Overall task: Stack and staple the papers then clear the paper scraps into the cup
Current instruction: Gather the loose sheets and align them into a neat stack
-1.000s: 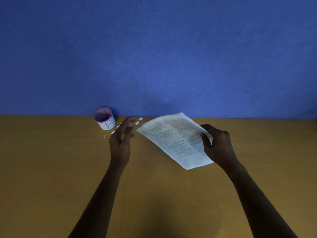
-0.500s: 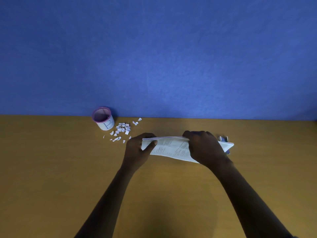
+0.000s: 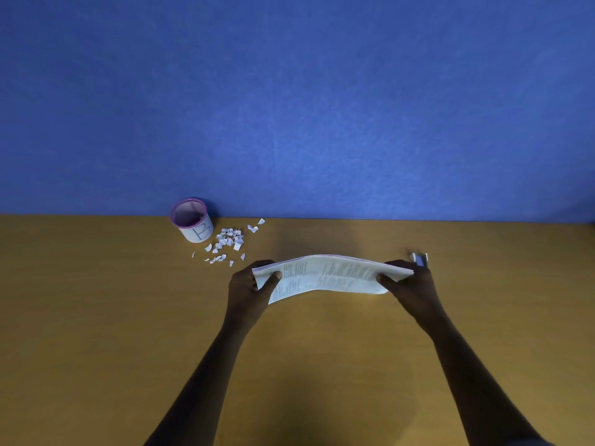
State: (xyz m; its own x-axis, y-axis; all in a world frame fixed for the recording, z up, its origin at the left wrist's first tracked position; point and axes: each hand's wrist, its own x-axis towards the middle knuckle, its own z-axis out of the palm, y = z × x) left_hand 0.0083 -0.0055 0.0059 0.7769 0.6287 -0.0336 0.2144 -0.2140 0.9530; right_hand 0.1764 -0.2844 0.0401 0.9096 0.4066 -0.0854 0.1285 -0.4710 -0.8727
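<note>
papers held at both ends, squaring the stack before stapling

the step in hand seems to be the stacking. the papers (image 3: 325,273) are to the right of the cup (image 3: 193,222) and nearer to the person, low over the tabletop (image 3: 96,317), and the middle bows a little upward. the left hand (image 3: 249,286) pinches the end nearer to the cup, with the thumb on top. the right hand (image 3: 407,283) pinches the end far from the cup in the same way. so the fingers of both hands are closed on the papers.

the paper scraps (image 3: 227,241) lie just beside the cup on its right, and none is cleared yet. a small blue stapler (image 3: 419,259) lies well to the right of the cup, just behind the right hand.

i judge that the next move needs the edges to be made even. then one hand must let go and take the stapler while the other keeps the sheets from slipping.

half a second ago the right hand lay over the middle of the papers; now it is at the far end. one second ago the left hand was over the scraps, and only the right hand held a paper, tilted up.
</note>
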